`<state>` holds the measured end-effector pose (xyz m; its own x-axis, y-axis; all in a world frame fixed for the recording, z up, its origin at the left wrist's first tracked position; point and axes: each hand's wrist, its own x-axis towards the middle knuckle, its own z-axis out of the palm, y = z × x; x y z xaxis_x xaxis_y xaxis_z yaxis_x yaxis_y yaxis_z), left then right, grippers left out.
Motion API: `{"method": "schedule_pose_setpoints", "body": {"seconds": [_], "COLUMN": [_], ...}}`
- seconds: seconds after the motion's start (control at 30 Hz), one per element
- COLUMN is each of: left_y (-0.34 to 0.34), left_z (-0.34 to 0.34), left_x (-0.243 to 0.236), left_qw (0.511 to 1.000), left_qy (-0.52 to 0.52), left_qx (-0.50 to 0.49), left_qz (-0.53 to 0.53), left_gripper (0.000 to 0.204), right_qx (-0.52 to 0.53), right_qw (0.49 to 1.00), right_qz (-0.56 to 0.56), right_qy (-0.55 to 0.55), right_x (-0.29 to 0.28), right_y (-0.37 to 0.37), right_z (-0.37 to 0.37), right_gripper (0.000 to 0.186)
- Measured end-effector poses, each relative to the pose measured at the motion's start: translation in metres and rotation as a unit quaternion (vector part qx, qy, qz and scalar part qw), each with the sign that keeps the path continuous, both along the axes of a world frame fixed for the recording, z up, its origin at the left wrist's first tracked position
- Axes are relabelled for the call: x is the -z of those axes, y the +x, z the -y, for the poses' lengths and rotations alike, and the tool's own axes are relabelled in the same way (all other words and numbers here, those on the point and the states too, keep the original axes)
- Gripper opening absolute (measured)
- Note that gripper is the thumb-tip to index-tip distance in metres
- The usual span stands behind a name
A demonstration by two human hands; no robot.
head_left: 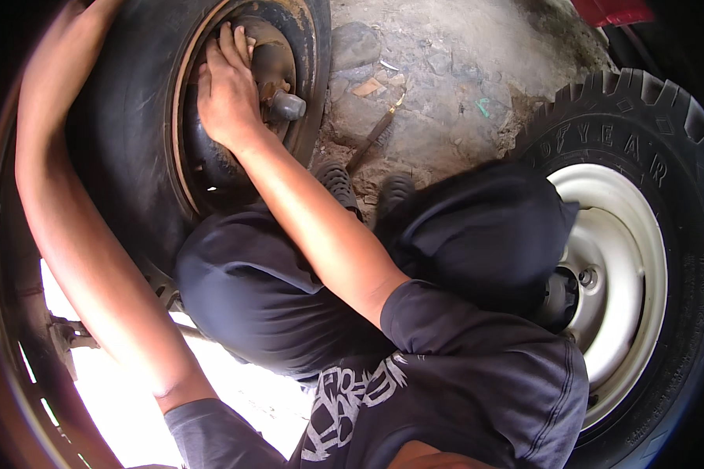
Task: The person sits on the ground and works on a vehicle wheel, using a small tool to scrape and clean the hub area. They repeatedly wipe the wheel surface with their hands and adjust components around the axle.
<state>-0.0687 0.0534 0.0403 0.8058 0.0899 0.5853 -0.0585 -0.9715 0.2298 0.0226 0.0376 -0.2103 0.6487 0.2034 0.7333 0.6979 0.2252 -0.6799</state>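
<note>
Dark wheel (125,129), upper left of frame: right hand (231,90) lies over the recess of its rim (175,117). Fingers extended and slightly parted, pointing toward the top edge — not clenched, nothing enclosed in them. Fingertips at the upper part of the recess, beside the rounded brown hub (271,37); firm contact cannot be confirmed. Stubby grey cap (288,106) sits just right of the hand, near the wrist. Left hand (90,16) at the upper left edge, over the outer side of the same wheel and cut off by the frame; state of its fingers cannot be told.

Materials: black rubber sidewall, fairly smooth, dull sheen; rim of round metal, rust-brown along its lip. Second wheel (653,234), right side of frame: chunky block tread, raised lettering, pale silver dished metal centre (614,344). Ground (438,70), upper centre — grey, rough, pitted, dusty; a thin dark tool (373,141) lies aslant on it, a green scrap (483,108) to its right.
</note>
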Motion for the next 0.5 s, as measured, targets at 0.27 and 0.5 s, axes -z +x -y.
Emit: {"method": "schedule_pose_setpoints", "body": {"seconds": [0.27,0.5], "left_y": [-0.001,0.000], "left_z": [0.047,0.037], "left_x": [0.006,0.001], "left_qw": [0.995,0.991], "left_qy": [-0.037,-0.014], "left_qx": [-0.012,-0.075], "left_qz": [0.088,0.109], "left_gripper": [0.019,0.021], "right_qx": [0.026,0.029], "right_qw": [0.994,0.998], "right_qz": [-0.005,-0.035], "right_qy": [-0.104,-0.042], "right_x": [0.008,-0.011], "right_y": [0.028,0.025], "right_z": [-0.003,-0.004], "right_gripper": [0.052,0.039]}}
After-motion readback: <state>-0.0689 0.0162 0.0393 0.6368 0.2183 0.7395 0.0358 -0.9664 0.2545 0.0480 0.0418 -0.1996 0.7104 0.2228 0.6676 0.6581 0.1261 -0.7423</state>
